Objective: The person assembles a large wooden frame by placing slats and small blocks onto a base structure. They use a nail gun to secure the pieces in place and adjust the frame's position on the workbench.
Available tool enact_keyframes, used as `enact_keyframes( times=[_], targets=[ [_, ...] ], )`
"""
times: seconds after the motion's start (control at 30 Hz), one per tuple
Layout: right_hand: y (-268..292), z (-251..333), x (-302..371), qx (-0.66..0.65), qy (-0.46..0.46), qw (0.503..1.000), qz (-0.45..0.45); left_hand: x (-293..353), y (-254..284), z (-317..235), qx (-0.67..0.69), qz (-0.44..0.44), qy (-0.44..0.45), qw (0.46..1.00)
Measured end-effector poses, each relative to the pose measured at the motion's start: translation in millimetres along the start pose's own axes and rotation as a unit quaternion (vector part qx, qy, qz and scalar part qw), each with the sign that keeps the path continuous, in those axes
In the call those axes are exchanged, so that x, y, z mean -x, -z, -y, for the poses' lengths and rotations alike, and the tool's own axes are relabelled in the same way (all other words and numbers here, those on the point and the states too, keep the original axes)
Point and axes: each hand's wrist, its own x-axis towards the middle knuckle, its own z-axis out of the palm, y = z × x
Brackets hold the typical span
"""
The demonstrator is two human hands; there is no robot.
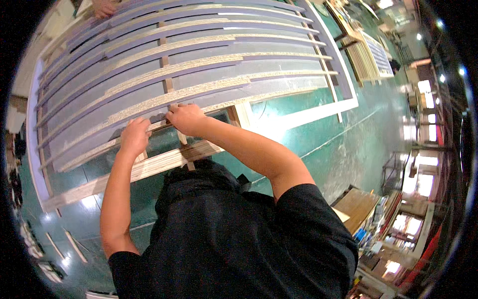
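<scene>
A large frame of pale wood rails point(94, 186) lies in front of me, filled with long parallel chipboard strips point(174, 102) that have greyish-purple sides. My left hand point(135, 137) is closed over the nearest thin wooden strip point(94, 152), its fingers curled over the far edge. A little to the right and farther out, my right hand point(187, 119) grips the same strip near a brown crosspiece point(168, 83). Both sets of fingertips are partly hidden behind the strip. The front rail passes below my wrists, close to my body.
At the far left edge of the frame another person's hand point(104, 8) rests. A stack of slatted panels point(366, 60) stands at the far right. Behind on the right is a wooden workbench point(356, 207). Loose wood sticks point(74, 245) lie on the green floor at left.
</scene>
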Motion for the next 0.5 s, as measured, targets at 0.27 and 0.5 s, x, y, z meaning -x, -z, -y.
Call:
enact_keyframes(
  times=[0.27,0.5],
  targets=[
    [5.8,-5.9,22.5,0.021,-0.067,0.998,0.003,-0.7,-5.2,6.9,0.002,-0.036,-0.026,0.999],
    [7.0,-7.8,23.7,0.017,-0.07,0.997,-0.002,-3.4,-5.9,9.5,0.014,-0.03,-0.023,0.999]
  ],
)
